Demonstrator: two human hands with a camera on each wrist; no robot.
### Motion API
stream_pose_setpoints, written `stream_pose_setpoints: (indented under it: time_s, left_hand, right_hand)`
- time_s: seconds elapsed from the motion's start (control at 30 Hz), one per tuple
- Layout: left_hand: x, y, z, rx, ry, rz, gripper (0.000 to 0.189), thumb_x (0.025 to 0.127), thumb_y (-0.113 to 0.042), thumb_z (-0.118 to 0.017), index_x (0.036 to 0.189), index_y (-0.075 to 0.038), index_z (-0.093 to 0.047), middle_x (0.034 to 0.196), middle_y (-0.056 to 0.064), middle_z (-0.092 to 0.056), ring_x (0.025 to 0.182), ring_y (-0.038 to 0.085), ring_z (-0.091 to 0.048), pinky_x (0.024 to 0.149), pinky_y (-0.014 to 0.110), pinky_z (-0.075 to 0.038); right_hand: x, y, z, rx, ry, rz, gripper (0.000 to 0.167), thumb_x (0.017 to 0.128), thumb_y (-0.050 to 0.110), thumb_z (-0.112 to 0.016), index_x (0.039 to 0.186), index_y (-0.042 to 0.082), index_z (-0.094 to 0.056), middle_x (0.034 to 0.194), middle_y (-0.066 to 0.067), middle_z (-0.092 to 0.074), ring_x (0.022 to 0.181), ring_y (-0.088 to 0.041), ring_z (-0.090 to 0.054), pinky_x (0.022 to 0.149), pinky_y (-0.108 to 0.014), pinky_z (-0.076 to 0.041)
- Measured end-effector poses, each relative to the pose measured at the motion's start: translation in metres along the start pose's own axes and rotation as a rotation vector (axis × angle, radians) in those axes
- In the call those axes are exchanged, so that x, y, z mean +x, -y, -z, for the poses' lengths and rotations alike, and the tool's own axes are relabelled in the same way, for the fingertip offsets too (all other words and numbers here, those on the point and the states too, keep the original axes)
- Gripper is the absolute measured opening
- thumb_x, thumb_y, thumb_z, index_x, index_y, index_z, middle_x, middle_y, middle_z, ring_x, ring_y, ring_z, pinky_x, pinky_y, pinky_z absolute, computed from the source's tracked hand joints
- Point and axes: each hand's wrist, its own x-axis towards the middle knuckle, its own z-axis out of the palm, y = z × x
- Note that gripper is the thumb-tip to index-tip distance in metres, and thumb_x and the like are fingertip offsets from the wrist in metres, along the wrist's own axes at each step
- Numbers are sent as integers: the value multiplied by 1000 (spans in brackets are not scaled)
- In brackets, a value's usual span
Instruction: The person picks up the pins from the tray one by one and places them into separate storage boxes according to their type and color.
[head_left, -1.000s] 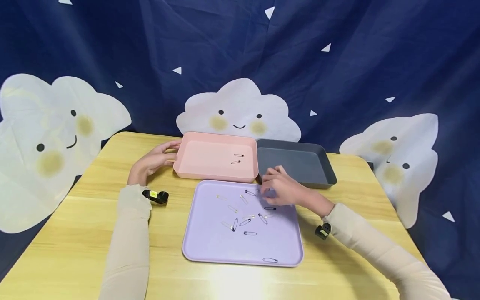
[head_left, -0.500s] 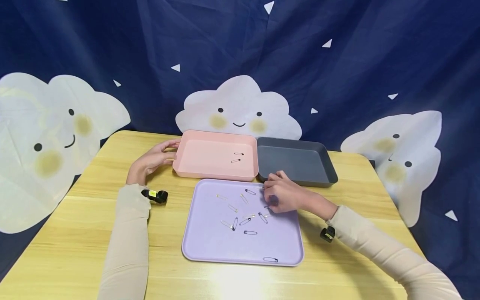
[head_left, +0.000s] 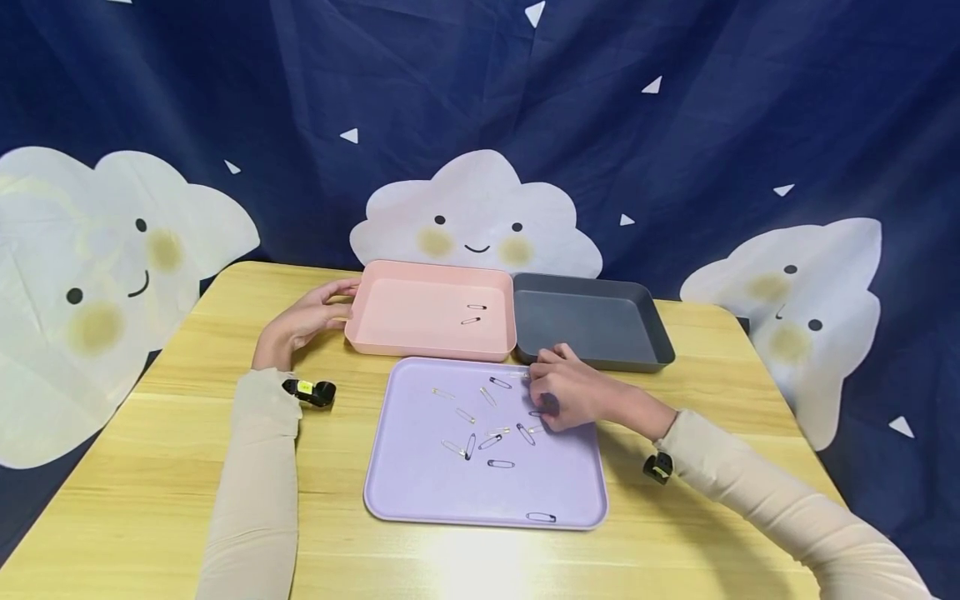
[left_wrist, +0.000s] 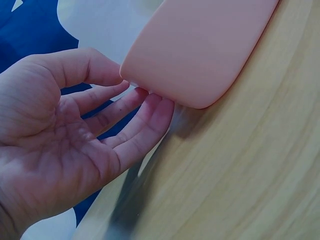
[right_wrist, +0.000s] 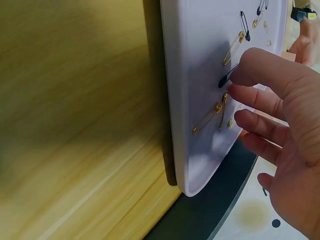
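Note:
My left hand (head_left: 306, 321) rests its fingertips and thumb against the left end of the pink tray (head_left: 397, 342); in the left wrist view the fingers (left_wrist: 145, 125) are loosely bent along its edge. My right hand (head_left: 570, 390) is over the far right part of the lilac tray (head_left: 427, 492). In the right wrist view its thumb and index finger pinch a black safety pin (right_wrist: 223, 81), whose dark head sticks out at the tray surface. Gold safety pins (right_wrist: 206, 122) lie close by. Several black and gold pins, such as a black one (head_left: 501, 464), are scattered over the lilac tray.
Two black safety pins (head_left: 474, 321) lie in the pink tray. The dark grey tray (head_left: 592, 321) stands beside it on the right, behind the right hand. All sit on a wooden table (head_left: 337, 533), with a blue cloud-print curtain (head_left: 450, 75) behind.
My right hand has come down and slightly nearer onto the black pin in the lilac tray, covering most of it, then stayed nearly still. The left hand keeps its place at the pink tray.

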Motion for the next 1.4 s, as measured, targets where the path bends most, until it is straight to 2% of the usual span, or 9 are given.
stream_pose_setpoints:
  time_s: [0.47, 0.97, 1.2, 1.4]
  left_hand:
    - [-1, -2, -1, 5, -3, 4, 69, 101, 0, -54, 162, -4, -21, 163, 19, -26, 129, 22, -48, 92, 23, -52]
    - [0, -3, -1, 17, -5, 13, 69, 102, -1, -53, 162, -5, -21, 164, 19, -24, 134, 26, -45, 93, 24, -52]
    - [-1, -3, -1, 7, -7, 12, 68, 102, -2, -54, 162, -6, -22, 164, 18, -26, 134, 26, -46, 93, 23, -52]
    - [-1, -2, 0, -11, -2, 8, 69, 101, 0, -54, 162, -5, -22, 164, 20, -25, 132, 23, -48, 91, 22, -53]
  right_hand:
    - [4, 3, -2, -18, 38, -23, 22, 66, 19, -82, 64, 22, -60, 78, 10, -51, 89, -16, -43, 87, -41, -30]
    - [10, 5, -5, -46, 9, -10, 19, 65, 18, -80, 63, 21, -61, 76, 11, -49, 87, -16, -42, 87, -40, -29]
    - [15, 8, 3, -68, 1, -13, 20, 68, 18, -81, 65, 21, -62, 77, 10, -50, 87, -16, -41, 87, -40, -29]
    - [24, 8, 16, -93, -55, 9, 20, 68, 17, -81, 65, 21, -62, 77, 9, -51, 85, -17, -42, 86, -41, -30]
